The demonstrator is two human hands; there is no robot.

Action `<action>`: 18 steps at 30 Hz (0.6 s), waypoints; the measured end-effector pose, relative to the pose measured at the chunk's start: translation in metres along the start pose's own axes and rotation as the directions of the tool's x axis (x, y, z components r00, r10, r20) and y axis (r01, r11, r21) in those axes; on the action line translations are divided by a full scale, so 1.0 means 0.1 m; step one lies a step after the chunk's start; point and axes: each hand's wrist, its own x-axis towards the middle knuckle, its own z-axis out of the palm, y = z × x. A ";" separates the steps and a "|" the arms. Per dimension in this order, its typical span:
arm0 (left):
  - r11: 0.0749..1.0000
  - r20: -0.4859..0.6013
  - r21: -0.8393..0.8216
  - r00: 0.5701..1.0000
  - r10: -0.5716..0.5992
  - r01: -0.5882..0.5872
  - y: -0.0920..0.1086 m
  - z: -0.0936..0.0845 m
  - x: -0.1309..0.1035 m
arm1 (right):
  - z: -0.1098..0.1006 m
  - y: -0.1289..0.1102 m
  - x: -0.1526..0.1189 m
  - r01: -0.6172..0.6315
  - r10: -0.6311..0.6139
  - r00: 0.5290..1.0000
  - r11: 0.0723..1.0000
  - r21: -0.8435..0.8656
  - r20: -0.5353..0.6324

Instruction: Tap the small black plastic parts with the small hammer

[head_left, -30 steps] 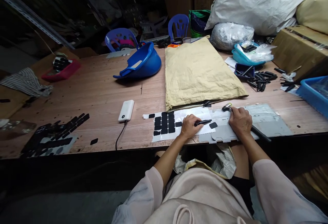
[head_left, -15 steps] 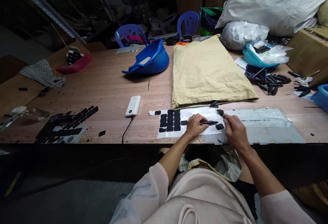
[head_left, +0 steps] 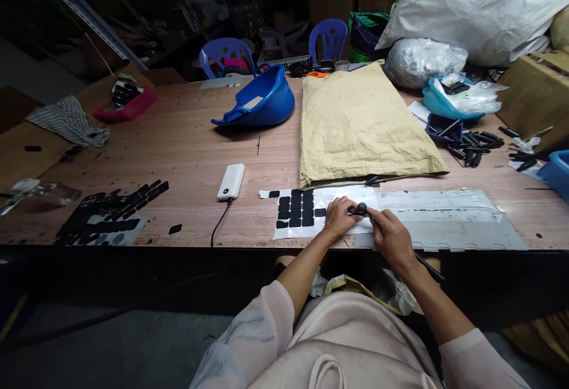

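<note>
My left hand rests on the white sheet with its fingers pinched on a slim black piece, mostly hidden now. Close on its right, my right hand is closed around a small hammer. The rounded black hammer head is at the left fingertips, over the black piece; whether they touch I cannot tell. Its dark handle sticks out behind my right wrist. Rows of black rounded patches lie on the sheet left of my hands. A grey translucent mat extends to the right.
Behind the sheet lies a tan cloth sack. A white power bank with a cable and a tilted blue basin are to the left. Black pieces are heaped at the right, near a turquoise basin. More black strips lie far left.
My right hand has moved left and slightly down, bringing the hammer head from beside the sheet's right part to my left fingertips. My left hand stays in place.
</note>
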 end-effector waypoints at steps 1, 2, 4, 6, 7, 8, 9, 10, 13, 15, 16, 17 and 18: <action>1.000 -0.003 -0.003 1.000 0.001 -0.001 0.00 0.00 0.00 | -0.01 0.02 0.01 -0.014 0.014 1.000 1.000 0.000 -0.018; 1.000 -0.007 -0.006 1.000 0.001 -0.001 0.00 0.01 0.00 | -0.02 0.04 0.02 -0.027 0.028 0.999 1.000 0.005 -0.047; 1.000 -0.013 -0.006 1.000 -0.001 0.001 0.00 0.01 -0.01 | -0.05 0.06 0.03 -0.046 0.048 0.993 0.999 0.022 -0.109; 1.000 -0.018 -0.002 1.000 -0.007 0.007 0.01 0.01 -0.01 | -0.06 0.08 0.01 -0.052 0.055 0.990 0.998 0.029 -0.133; 1.000 -0.021 0.001 1.000 -0.012 0.012 0.02 0.01 -0.01 | -0.06 0.08 -0.01 -0.050 0.053 0.991 0.998 0.026 -0.123; 1.000 -0.023 0.003 1.000 -0.015 0.015 0.03 0.01 -0.02 | -0.05 0.09 -0.03 -0.049 0.051 0.993 0.999 0.022 -0.105; 1.000 -0.024 0.004 1.000 -0.014 0.015 0.03 0.00 -0.02 | -0.04 0.10 -0.05 -0.050 0.051 0.995 0.999 0.016 -0.086; 1.000 -0.024 0.005 1.000 -0.013 0.013 0.04 0.00 -0.02 | -0.03 0.10 -0.06 -0.053 0.054 0.996 0.999 0.009 -0.075; 1.000 -0.013 0.010 1.000 -0.003 0.003 0.03 -0.01 -0.02 | -0.08 0.17 -0.02 -0.075 0.072 0.990 0.997 -0.015 -0.118; 1.000 -0.008 0.014 1.000 0.003 -0.003 0.02 -0.01 -0.02 | -0.16 0.29 0.07 -0.100 0.090 0.981 0.994 -0.048 -0.172; 1.000 -0.006 0.015 1.000 0.008 -0.008 0.02 -0.01 -0.02 | -0.20 0.37 0.13 -0.118 0.102 0.976 0.990 -0.073 -0.193; 1.000 -0.006 0.017 1.000 0.012 -0.012 0.01 0.00 -0.02 | -0.25 0.47 0.19 -0.143 0.119 0.971 0.984 -0.107 -0.206; 1.000 -0.007 0.019 1.000 0.015 -0.015 0.01 0.00 -0.02 | -0.29 0.58 0.25 -0.170 0.138 0.968 0.975 -0.145 -0.211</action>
